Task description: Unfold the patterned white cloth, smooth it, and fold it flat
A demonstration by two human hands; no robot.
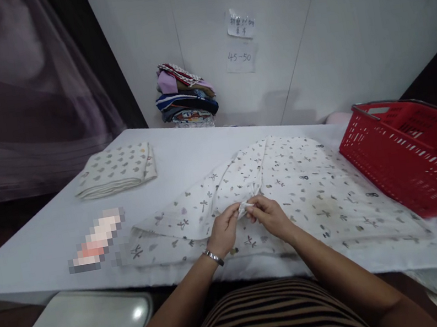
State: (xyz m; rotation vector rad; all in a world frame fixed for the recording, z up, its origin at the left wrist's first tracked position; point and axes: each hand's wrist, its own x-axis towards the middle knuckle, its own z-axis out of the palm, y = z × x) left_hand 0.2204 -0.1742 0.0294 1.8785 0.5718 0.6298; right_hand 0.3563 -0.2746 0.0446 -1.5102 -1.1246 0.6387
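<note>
Both hands, left hand (225, 231) and right hand (268, 216), pinch a fold of the patterned cloth (289, 185), which spreads toward twelve and three o'clock.

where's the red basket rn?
Head view, right side: the red basket sits on the white table, its near corner on the patterned cloth.

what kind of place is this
Probably a laundry or garment folding workstation: both hands pinch a printed cloth on a white table, beside a red basket and a stack of folded clothes.
</note>
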